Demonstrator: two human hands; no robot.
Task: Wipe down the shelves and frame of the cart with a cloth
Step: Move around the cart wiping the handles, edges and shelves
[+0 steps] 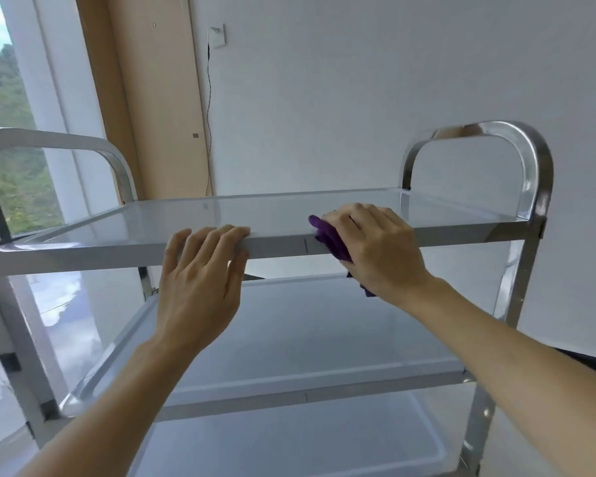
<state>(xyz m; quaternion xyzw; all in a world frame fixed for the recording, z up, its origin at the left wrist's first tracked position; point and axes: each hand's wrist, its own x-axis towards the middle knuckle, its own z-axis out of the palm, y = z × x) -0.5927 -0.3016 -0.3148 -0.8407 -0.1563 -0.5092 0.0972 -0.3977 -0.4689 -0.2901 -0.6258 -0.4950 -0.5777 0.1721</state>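
A stainless steel cart (527,215) with three shelves fills the view. Its top shelf (117,225) has a raised rim and a curved handle at each end. My right hand (379,246) presses a purple cloth (331,237) against the front rim of the top shelf, right of centre. The cloth pokes out on the left of my fingers and below my palm. My left hand (200,277) rests on the same front rim, fingers hooked over its edge, thumb against the rim's face. The middle shelf (289,380) and bottom shelf (172,456) lie below my arms.
A white wall stands behind the cart, with a socket plate (217,36) and a thin black cable (208,115) hanging from it. A tan panel (152,98) and a window (4,115) are at the left. The glossy floor (66,321) shows beside the cart.
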